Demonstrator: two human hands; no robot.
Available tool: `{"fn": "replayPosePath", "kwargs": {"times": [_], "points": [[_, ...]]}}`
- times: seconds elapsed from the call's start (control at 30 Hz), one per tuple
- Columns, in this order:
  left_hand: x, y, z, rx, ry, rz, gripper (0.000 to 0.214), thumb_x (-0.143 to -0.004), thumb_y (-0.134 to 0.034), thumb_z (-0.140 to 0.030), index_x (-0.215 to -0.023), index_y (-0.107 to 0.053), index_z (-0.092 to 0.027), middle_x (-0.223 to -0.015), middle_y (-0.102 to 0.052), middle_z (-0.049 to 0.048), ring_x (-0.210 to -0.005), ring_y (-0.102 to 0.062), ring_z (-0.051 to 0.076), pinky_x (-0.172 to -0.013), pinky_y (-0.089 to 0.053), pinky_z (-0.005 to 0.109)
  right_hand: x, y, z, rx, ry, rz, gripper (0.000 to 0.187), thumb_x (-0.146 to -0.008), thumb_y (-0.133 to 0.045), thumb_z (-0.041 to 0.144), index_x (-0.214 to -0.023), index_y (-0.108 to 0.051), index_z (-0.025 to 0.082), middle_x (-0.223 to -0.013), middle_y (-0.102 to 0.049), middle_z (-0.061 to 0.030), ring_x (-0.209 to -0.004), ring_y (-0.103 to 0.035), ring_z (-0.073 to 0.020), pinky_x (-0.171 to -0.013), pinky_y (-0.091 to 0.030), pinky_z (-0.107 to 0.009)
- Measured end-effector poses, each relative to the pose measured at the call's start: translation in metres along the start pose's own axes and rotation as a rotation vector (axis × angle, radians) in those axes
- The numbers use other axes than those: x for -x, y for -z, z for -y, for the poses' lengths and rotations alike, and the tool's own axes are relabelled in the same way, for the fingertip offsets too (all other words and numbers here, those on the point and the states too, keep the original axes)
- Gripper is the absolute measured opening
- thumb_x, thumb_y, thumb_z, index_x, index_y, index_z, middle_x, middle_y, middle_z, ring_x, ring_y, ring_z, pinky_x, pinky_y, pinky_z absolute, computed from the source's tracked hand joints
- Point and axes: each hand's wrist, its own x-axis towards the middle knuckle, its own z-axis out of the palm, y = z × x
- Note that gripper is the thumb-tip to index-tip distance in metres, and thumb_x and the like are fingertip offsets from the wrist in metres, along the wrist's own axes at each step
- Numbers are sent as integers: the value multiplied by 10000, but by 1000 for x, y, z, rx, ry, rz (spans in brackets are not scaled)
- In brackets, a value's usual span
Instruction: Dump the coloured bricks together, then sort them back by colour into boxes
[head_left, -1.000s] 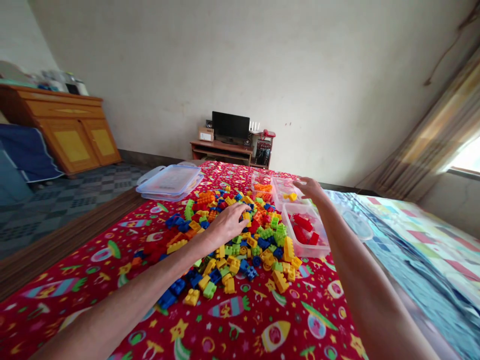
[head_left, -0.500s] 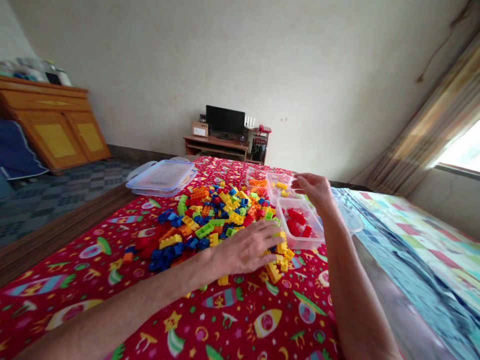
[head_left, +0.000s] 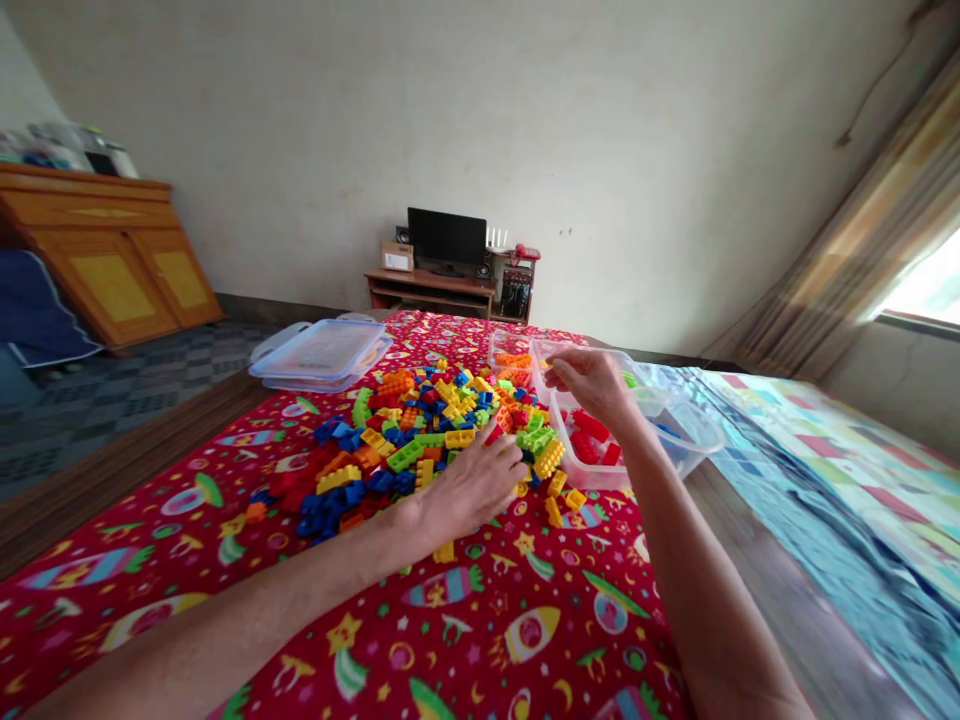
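Red bricks [head_left: 589, 445] already boxed in a clear plastic tub [head_left: 577, 478], most of the heap of plastic building bricks [head_left: 390, 440] lying under an open left hand [head_left: 472, 490], right hand [head_left: 592, 385] curled, grip unclear.

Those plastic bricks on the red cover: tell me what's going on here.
A person is working with both bare hands over a heap of multicoloured plastic building bricks on a red patterned cover. The left hand rests its fingers on the near edge of the heap. The right hand is raised over a clear plastic tub holding red bricks; whether it grips anything is hard to tell. A clear lidded box lies beyond the heap, to the left.
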Motion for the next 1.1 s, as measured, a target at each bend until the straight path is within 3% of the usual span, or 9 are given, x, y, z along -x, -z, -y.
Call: {"fn": "replayPosePath", "kwargs": {"times": [0.1, 0.23, 0.33, 0.43, 0.53, 0.63, 0.7, 0.93, 1.1], "points": [[3, 5, 22, -59, 126, -11, 198, -933, -440, -169, -1071, -581, -184, -1185, -607, 88, -1266, -458, 253, -1142, -256, 517, 2, -1, 3, 54, 17, 39, 248, -853, -515, 293, -850, -731, 170, -741, -736, -40, -699, -682, -148, -662, -512, -234], [4, 20, 49, -81, 280, -17, 199, -932, -482, -255, -1080, -596, -186, -1226, -589, 104, -1255, -467, 268, -1137, -259, 509, 5, -3, 9, 97, 59, 101, 236, -835, -517, 245, -858, -738, 165, -715, -730, -29, -653, -663, -136, -636, -494, -227], [-2, 30, 50, -79, 339, -35, 259, -920, -521, -338, -1114, -588, -179, -1271, -557, 121, -1260, -453, 292, -1113, -291, 506, 6, -4, 14, 114, 76, 108, 244, -825, -507, 209, -853, -741, 149, -719, -730, -41, -650, -658, -140, -636, -485, -231], [-12, 30, 22, 19, 231, -36, 289, -958, -452, -344, -1147, -567, -159, -1273, -563, 120, -1244, -471, 258, -1077, -354, 436, 7, -4, 18, 124, 87, 93, 252, -829, -499, 207, -842, -742, 143, -706, -727, -45, -644, -655, -142, -633, -478, -232], [-21, 17, -24, 173, -55, 3, 288, -985, -401, -336, -1187, -549, -195, -1286, -580, 66, -1244, -475, 188, -1103, -332, 369, 8, -2, 22, 133, 92, 60, 259, -838, -495, 222, -832, -741, 140, -687, -722, -44, -620, -650, -143, -620, -471, -233], [-31, -3, -61, 168, -318, 43, 276, -958, -463, -335, -1190, -555, -217, -1315, -569, 42, -1279, -435, 215, -1072, -363, 408, 8, -1, 25, 130, 91, 31, 266, -843, -488, 227, -843, -738, 139, -688, -723, -45, -611, -649, -145, -607, -465, -233], [-38, -14, -71, 123, -358, 35, 254, -944, -484, -300, -1170, -570, -222, -1278, -591, 49, -1264, -449, 231, -1033, -393, 421, 9, -1, 26, 117, 86, 29, 265, -843, -487, 228, -845, -736, 139, -690, -723, -48, -616, -651, -148, -602, -467, -234], [-38, -13, -47, -47, -234, 86, 232, -912, -516, -204, -1136, -575, -188, -1030, -661, 52, -1047, -571, 215, -1086, -320, 458, 8, 0, 23, 88, 91, 32, 257, -843, -495, 222, -848, -740, 144, -705, -725, -53, -645, -662, -160, -620, -481, -247], [-16, 6, -19, -91, -246, 112, 229, -923, -479, -169, -1114, -591, -228, -1287, -577, 34, -1217, -487, 212, -1134, -275, 440, 10, -4, 28, 114, 117, 54, 253, -828, -494, 163, -813, -746, 143, -706, -725, -50, -647, -653, -151, -612, -452, -232]]}}
